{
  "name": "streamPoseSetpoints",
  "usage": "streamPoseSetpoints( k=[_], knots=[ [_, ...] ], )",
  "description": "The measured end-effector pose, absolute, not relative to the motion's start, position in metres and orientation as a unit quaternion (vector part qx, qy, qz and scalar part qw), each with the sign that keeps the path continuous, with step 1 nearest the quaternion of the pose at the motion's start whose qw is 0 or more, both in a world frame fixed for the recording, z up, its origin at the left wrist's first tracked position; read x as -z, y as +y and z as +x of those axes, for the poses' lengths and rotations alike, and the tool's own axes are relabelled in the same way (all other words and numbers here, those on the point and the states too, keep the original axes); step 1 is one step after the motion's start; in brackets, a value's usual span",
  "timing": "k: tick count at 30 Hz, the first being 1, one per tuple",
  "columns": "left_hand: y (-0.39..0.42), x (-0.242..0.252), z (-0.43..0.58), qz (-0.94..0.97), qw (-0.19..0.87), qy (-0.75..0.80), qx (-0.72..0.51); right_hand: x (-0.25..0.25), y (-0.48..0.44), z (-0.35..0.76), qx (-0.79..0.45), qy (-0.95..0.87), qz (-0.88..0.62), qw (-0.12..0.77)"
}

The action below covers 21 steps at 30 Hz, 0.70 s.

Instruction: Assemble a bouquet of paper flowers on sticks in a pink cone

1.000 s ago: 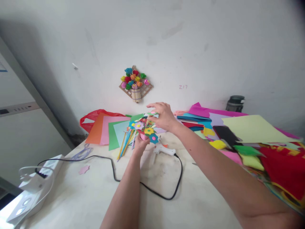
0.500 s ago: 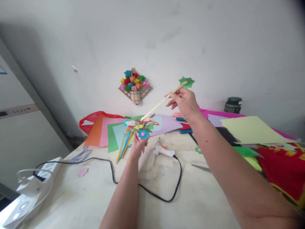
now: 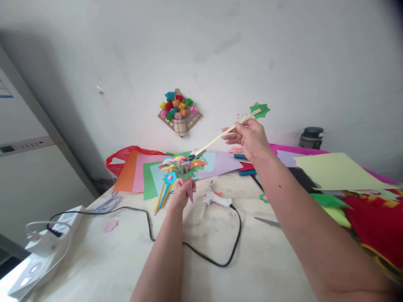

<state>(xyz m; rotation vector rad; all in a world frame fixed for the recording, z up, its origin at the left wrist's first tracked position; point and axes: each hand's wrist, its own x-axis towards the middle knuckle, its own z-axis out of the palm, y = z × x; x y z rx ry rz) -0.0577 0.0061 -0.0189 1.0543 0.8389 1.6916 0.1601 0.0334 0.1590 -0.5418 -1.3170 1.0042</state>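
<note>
My left hand (image 3: 184, 193) is closed around the base of a paper flower bouquet (image 3: 181, 164), where pink paper shows at the fingers. Its blooms are blue, pink, yellow and orange, and a blue flower (image 3: 170, 178) with a pink centre hangs at the near left. Higher and to the right, my right hand (image 3: 248, 136) pinches a pale yellow strip-like stem (image 3: 217, 138). A green star-shaped paper piece (image 3: 264, 110) is at the stem's upper end. The stem slants down to the bouquet's top; whether its lower end touches the flowers I cannot tell.
A white glue gun (image 3: 217, 199) lies on the table with its black cord (image 3: 237, 235) looping forward. Scissors (image 3: 267, 221) lie partly under my right forearm. Coloured sheets (image 3: 333, 170) are spread along the back. A power strip (image 3: 40, 268) is at the left edge.
My right hand has shifted slightly right with the stem and its green piece. The bouquet has turned in my left hand; its blue flower moved left and more pink paper shows.
</note>
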Motion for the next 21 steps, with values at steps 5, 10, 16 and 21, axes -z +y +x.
streamPoseSetpoints(
  k=[5,10,16,21],
  knots=[
    [0.008,0.017,-0.061,0.351,0.491,0.328,-0.727,-0.155,0.032,0.160,-0.482,-0.579,-0.254,0.607],
    [0.008,0.009,-0.062,0.306,0.496,0.321,-0.747,-0.138,0.035,0.145,-0.526,-0.585,-0.269,0.555],
    [0.006,-0.005,-0.055,0.312,0.479,0.368,-0.733,-0.106,0.041,0.118,-0.551,-0.613,-0.312,0.473],
    [0.004,-0.013,-0.045,0.348,0.474,0.368,-0.720,-0.089,0.040,0.097,-0.544,-0.647,-0.334,0.417]
  ],
)
